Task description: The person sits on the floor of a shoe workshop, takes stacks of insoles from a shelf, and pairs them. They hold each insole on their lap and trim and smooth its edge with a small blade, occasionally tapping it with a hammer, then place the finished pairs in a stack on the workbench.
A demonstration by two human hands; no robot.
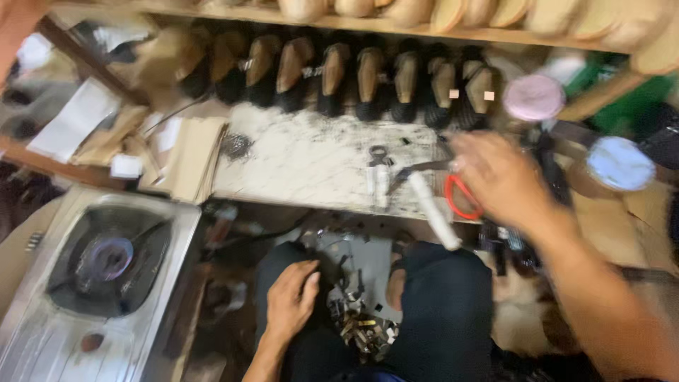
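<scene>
The picture is blurred by motion. My right hand (498,177) hovers over the right end of a stained white work board (311,159). It is just above a red-handled tool (460,199) and a white cylinder (435,212); whether it grips either is unclear. My left hand (293,297) rests on my left thigh with its fingers loosely bent and nothing visible in it. A heap of small dark and shiny scraps (361,325) lies between my knees. A metal hand tool with pale handles (380,170) lies on the board.
A row of black shoes on wooden lasts (353,78) lines the back of the board. Wooden lasts (424,10) sit on a shelf above. A steel gas burner (106,258) stands at the lower left, cardboard pieces (191,155) beside the board, and round pink (534,97) and pale blue (621,163) lids at the right.
</scene>
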